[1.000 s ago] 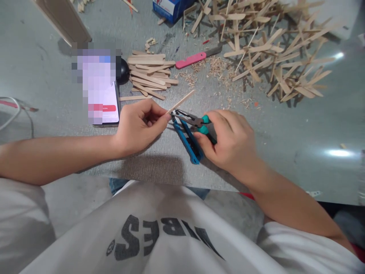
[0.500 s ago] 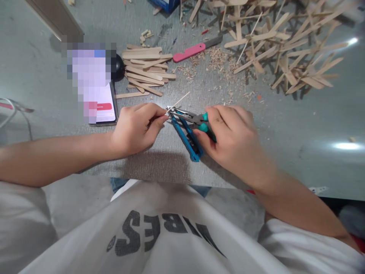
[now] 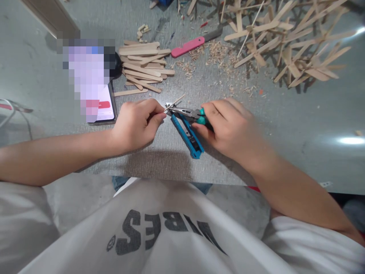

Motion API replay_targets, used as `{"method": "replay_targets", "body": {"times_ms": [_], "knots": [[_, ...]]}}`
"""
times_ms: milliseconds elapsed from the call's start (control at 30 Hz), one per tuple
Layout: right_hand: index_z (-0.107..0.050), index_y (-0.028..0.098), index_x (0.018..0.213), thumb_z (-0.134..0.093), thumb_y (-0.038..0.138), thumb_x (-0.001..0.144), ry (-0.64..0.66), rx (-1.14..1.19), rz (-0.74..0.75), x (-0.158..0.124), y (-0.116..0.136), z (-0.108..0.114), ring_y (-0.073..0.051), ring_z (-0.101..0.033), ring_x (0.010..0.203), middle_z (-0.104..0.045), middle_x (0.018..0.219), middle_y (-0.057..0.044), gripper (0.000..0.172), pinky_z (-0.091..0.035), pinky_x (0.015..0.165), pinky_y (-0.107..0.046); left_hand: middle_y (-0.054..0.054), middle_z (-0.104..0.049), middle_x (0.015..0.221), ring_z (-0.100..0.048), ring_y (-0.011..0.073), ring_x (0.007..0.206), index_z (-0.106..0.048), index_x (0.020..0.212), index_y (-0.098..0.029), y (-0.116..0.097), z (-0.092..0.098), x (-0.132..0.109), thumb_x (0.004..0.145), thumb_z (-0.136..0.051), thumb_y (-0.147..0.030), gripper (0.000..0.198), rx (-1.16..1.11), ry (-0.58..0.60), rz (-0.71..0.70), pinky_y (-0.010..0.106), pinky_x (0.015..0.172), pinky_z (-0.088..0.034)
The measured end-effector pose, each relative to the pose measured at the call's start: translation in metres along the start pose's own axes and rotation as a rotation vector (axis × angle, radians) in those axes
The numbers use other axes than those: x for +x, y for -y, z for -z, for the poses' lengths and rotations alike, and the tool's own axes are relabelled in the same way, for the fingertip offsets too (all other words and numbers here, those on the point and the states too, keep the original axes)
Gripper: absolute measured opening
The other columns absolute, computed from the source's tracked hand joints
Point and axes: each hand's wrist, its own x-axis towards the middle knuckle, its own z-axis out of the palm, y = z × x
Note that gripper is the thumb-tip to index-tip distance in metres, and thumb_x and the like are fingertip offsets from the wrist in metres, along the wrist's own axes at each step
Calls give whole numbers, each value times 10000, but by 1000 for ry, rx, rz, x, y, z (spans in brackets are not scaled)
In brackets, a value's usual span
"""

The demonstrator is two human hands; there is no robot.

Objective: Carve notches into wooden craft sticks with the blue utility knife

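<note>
Between thumb and fingertips my left hand [image 3: 142,123] pinches a thin wooden stick [image 3: 177,100], which slants up and to the right. My right hand [image 3: 228,127] is closed around the green grips of long-nose pliers [image 3: 195,114]. The pliers' jaws point left and meet the stick close to my left fingertips; whether they clamp it is too small to tell. Beneath the pliers a blue utility knife [image 3: 185,136] lies on the table, its upper end partly hidden by the jaws.
Flat craft sticks [image 3: 145,70] lie piled beyond my left hand, beside a phone [image 3: 105,108]. A pink-handled knife [image 3: 188,47] and wood shavings [image 3: 218,53] are farther back. A tangled structure of joined sticks [image 3: 285,42] fills the far right of the table [image 3: 296,125].
Both hands and the pliers have shifted slightly. The stick's free end has swung a little lower and left, and the pliers' jaws sit closer to my left fingertips. Both grips stay the same.
</note>
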Motion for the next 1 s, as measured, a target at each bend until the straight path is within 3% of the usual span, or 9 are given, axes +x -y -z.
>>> {"method": "replay_targets", "body": {"times_ms": [300,533,700,800,900,1000], "knots": [[-666,150,1112,-415,511,1143,-92,-30,80,-2,-3,4,-273,-580,813,-650,884,-105,440,-453,704,-407,11,-707,650,-676,136,537,-697,821,-202,-4,-5,6,966,-701,-136,159,-466,7,360,274,502,-509],[-675,149,1156,-501,495,1115,-117,-16,74,-3,-5,9,-284,-613,839,-696,921,-114,390,-468,729,-413,5,-710,654,-662,111,523,-695,818,-197,-3,-6,5,930,-771,-119,156,-582,-32,359,224,466,-497],[-661,169,1269,-471,502,1105,0,58,-100,1,-24,5,-348,-657,1046,-709,1083,-160,417,-490,884,-458,-4,-691,624,-656,115,497,-671,821,-189,-4,-4,6,906,-767,-140,137,-665,-84,335,222,467,-536],[-634,182,1328,-435,515,1101,84,49,-232,5,-35,0,-393,-623,1150,-691,1182,-189,449,-480,959,-505,-44,-614,544,-580,100,425,-637,813,-194,-4,-3,7,899,-759,-170,151,-677,-83,283,204,406,-449],[-634,164,1341,-495,513,1072,146,33,-254,8,-41,-5,-411,-595,1173,-675,1232,-206,462,-470,977,-534,-68,-564,513,-521,90,391,-606,817,-208,-4,-3,8,903,-743,-205,162,-684,-64,246,199,385,-369],[-652,164,1341,-555,478,1047,112,25,-267,8,-40,-12,-402,-586,1196,-671,1276,-206,441,-448,1007,-554,-65,-564,524,-516,93,403,-571,806,-220,-5,-3,7,886,-748,-235,194,-716,-29,241,203,392,-366]]}}
